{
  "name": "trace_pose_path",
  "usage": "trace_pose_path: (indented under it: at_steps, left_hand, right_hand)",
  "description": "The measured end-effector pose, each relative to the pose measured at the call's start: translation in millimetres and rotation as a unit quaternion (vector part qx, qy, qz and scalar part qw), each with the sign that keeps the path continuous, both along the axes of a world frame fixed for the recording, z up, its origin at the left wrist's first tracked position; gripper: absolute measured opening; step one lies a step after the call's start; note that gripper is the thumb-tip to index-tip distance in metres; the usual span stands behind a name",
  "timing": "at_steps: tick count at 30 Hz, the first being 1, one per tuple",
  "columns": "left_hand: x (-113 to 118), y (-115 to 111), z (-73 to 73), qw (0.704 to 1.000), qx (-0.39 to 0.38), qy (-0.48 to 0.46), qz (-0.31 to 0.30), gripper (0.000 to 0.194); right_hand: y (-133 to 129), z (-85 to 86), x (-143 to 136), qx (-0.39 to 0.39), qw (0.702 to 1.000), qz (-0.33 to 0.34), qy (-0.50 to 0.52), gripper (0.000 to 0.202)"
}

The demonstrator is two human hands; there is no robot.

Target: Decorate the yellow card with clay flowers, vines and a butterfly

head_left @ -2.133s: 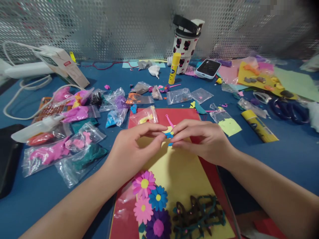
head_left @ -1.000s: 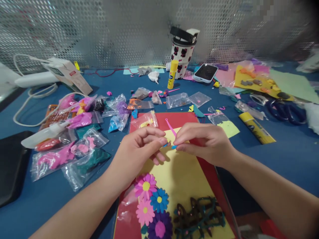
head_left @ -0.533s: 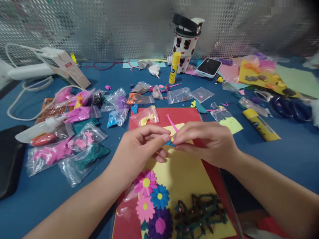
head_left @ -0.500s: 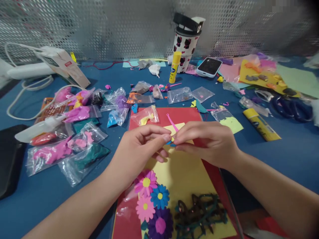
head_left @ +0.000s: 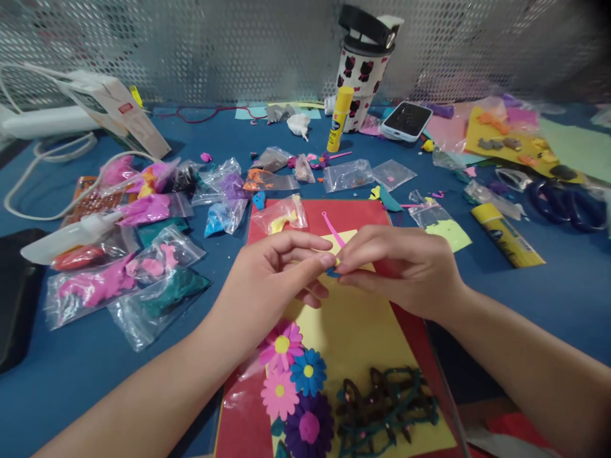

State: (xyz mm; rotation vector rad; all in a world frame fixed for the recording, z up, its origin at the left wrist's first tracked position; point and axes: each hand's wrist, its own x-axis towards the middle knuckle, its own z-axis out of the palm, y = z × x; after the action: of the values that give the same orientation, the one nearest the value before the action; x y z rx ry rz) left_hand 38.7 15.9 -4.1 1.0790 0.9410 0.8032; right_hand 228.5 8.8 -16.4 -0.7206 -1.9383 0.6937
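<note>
Over a sheet of yellow paper [head_left: 353, 337], my left hand [head_left: 279, 270] and my right hand [head_left: 405, 267] meet at the fingertips. Between them they pinch a small blue and yellow clay piece [head_left: 333, 272], mostly covered by my fingers. Just behind it a thin pink plastic clay tool [head_left: 333, 229] slants up; whether my right hand grips it I cannot tell. Below my left hand, several clay flowers, among them a blue flower [head_left: 308, 371] and a dark purple flower [head_left: 309, 427], lie along the paper's left edge. A brown clay lattice with green vines [head_left: 389, 410] lies at lower right.
A red folder [head_left: 334, 208] lies under the paper. Bags of coloured clay [head_left: 176, 286] and a white glue bottle [head_left: 71, 238] are on the left. Behind stand a glue stick [head_left: 340, 121] and a patterned tumbler [head_left: 365, 73]. A phone [head_left: 407, 121] and a yellow tube [head_left: 506, 235] lie right.
The view has shifted slightly. My hands keep their pinch on the clay piece, with the fingertips a little closer around it, so less of its yellow and blue shows.
</note>
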Motion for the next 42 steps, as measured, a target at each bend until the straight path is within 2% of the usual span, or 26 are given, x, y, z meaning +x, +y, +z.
trace_pose_path:
  at_steps: [13,24,33,42]
  left_hand:
    - [0.3,-0.3,2.4,1.0,-0.003,0.01,0.004,0.006]
    - [0.8,-1.2,1.1,1.0,0.007,0.026,0.003,0.008]
    - [1.7,-2.8,3.4,0.997,0.032,0.073,0.015,0.011]
    - [0.5,-1.7,1.5,0.997,0.04,0.069,0.011,0.012]
  right_hand:
    - [0.2,-1.3,-0.4,-0.031,0.999,-0.002,-0.019,0.012]
    - [-5.7,-3.8,-1.6,-0.073,0.996,-0.052,-0.002,0.014]
    - [-6.0,-4.5,-3.5,-0.084,0.995,-0.046,0.005,0.015]
    - [-5.6,-7.5,-2.5,-0.115,0.992,-0.027,0.04,0.019]
